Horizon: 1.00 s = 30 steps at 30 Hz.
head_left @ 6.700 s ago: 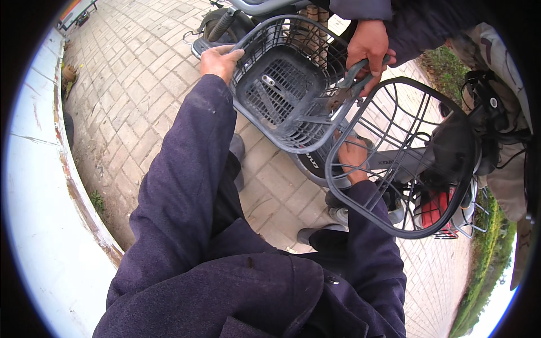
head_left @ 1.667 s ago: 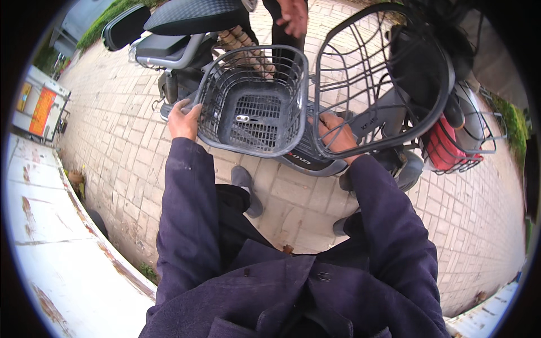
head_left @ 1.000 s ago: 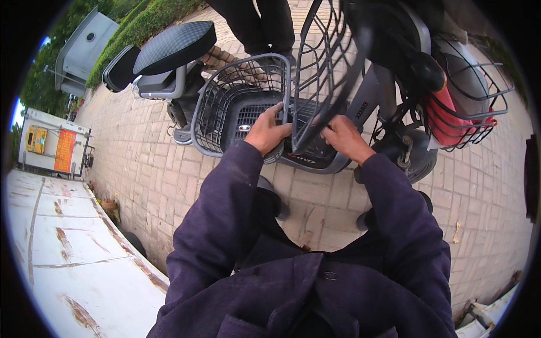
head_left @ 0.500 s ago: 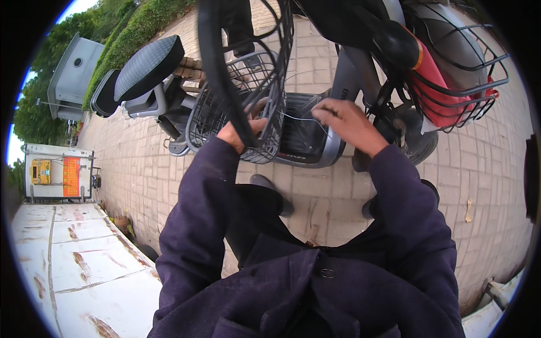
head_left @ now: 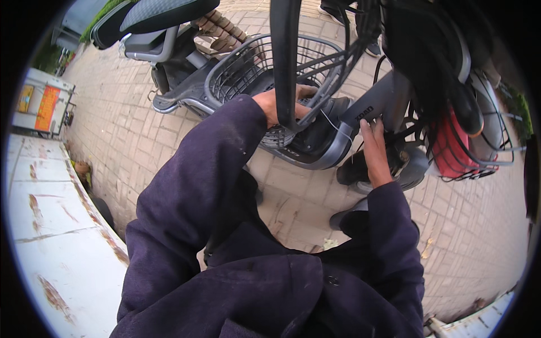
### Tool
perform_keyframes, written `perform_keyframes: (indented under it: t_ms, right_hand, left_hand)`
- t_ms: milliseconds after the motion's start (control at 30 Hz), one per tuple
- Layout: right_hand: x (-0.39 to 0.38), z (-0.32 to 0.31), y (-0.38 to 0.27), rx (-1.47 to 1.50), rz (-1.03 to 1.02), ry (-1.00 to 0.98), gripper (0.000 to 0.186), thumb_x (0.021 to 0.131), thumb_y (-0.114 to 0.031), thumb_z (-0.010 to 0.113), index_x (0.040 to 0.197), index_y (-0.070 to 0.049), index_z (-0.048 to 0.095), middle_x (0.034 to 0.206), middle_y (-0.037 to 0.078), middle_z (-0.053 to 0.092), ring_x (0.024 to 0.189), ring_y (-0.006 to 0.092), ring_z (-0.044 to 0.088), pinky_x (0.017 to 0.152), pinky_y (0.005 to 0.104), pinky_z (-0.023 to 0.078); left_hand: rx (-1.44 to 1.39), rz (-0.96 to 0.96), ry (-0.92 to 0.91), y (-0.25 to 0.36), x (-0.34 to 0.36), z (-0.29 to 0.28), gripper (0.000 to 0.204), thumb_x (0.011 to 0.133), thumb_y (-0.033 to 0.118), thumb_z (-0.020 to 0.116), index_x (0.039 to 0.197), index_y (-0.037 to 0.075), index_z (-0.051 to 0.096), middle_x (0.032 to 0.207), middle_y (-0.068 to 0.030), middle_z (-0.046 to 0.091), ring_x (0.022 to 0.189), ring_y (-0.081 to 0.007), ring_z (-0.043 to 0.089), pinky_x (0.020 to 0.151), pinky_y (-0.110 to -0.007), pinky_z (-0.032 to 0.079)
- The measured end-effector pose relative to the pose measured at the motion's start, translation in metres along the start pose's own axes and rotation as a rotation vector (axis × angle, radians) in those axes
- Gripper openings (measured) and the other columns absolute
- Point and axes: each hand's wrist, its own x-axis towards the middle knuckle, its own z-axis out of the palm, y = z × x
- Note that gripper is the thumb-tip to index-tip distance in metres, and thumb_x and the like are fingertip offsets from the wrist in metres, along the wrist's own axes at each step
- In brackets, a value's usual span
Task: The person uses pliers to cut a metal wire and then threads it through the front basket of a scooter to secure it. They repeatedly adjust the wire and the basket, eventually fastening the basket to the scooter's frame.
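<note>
My left hand [head_left: 271,106] is closed on the dark wire basket [head_left: 287,56] standing on edge, its thumb and fingers by the lower corner. Behind it a second grey basket [head_left: 217,72] rests on the scooter's footboard area, partly hidden by that hand and the raised one. A thin pale wire [head_left: 338,127] curves down from the baskets across the dark footboard [head_left: 315,146]. To its right my right hand [head_left: 376,152] has its fingers extended, holding nothing visible, close to the grey scooter stem [head_left: 366,104].
The scooter seat [head_left: 166,14] is at upper left. A front basket with a red item [head_left: 453,143] sits right. Another person's shoe [head_left: 372,48] stands beyond the scooter on paving. A white, rust-streaked surface [head_left: 56,253] runs along the left, with a trailer [head_left: 42,101] farther off.
The view has shifted. The other person's hand has left view. The wire basket has been tipped upright. My left hand moved rightward with it; my right hand moved right and its fingers straightened.
</note>
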Motion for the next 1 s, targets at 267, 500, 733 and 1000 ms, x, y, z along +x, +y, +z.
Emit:
perform_keyframes:
  t_ms: [267,500,733,1000]
  right_hand:
    - [0.013,0.012,0.006,0.438,-0.022,0.012,0.062,0.106,-0.034,0.057,0.154,-0.003,0.034,0.154,0.007,0.041,0.142,0.0190,0.036,0.121,0.0381,0.023]
    - [0.012,0.013,0.013,0.601,-0.020,0.030,0.045,0.106,-0.032,0.058,0.145,-0.010,0.048,0.141,0.001,0.052,0.132,0.0165,0.047,0.115,0.0398,0.032]
    - [0.013,0.015,0.015,0.600,-0.097,0.013,0.053,0.108,-0.031,0.052,0.152,-0.005,0.038,0.147,0.006,0.047,0.135,0.0183,0.044,0.117,0.0400,0.030]
    - [0.011,0.028,0.011,0.652,-0.100,0.078,0.060,0.108,-0.028,0.052,0.157,0.000,0.029,0.154,0.010,0.041,0.141,0.0213,0.038,0.120,0.0384,0.026]
  left_hand:
    - [0.026,-0.113,-0.041,0.010,0.017,0.007,0.073,0.081,0.012,0.075,0.145,-0.011,0.049,0.126,-0.0219,0.067,0.107,-0.0161,0.065,0.092,-0.029,0.052]
    - [0.015,0.077,0.064,0.008,0.034,0.028,0.031,0.075,0.015,0.073,0.098,-0.007,0.070,0.084,-0.0203,0.071,0.076,-0.0239,0.067,0.069,-0.038,0.053]
    - [-0.054,-0.048,0.027,0.018,0.029,0.024,0.027,0.078,0.011,0.072,0.099,-0.006,0.071,0.086,-0.0167,0.072,0.078,-0.0183,0.065,0.070,-0.036,0.053]
    - [-0.059,-0.062,-0.091,0.006,0.039,0.025,0.080,0.083,0.020,0.077,0.149,-0.009,0.044,0.104,-0.0134,0.074,0.082,-0.0085,0.065,0.073,-0.026,0.053]
